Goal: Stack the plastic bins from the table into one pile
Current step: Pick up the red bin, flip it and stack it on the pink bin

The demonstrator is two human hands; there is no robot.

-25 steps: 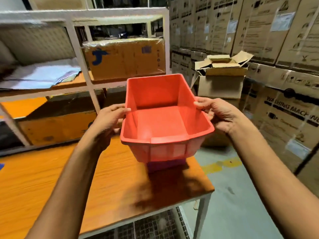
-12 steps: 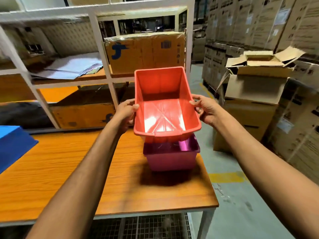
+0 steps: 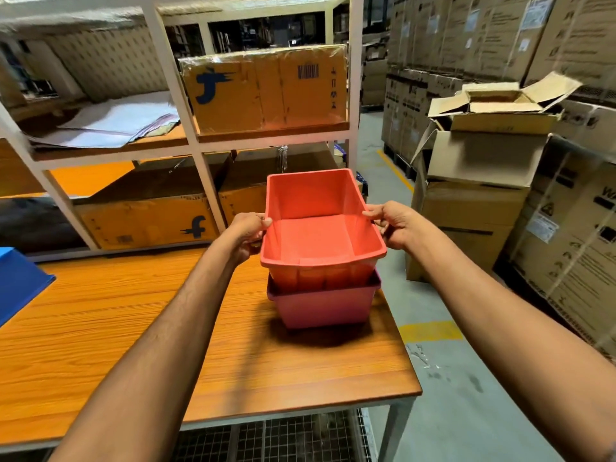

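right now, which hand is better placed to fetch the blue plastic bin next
Probably the left hand: the blue plastic bin sits at the far left of the wooden table, on that hand's side. The right hand grips the red plastic bin farther away.

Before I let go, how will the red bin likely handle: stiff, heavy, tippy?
Probably light: the left hand and right hand hold the red bin by its side rims alone. Likely fairly stiff: its walls show no bowing. Nested in the pink bin, it seems unlikely to tip, though a push might slide both.
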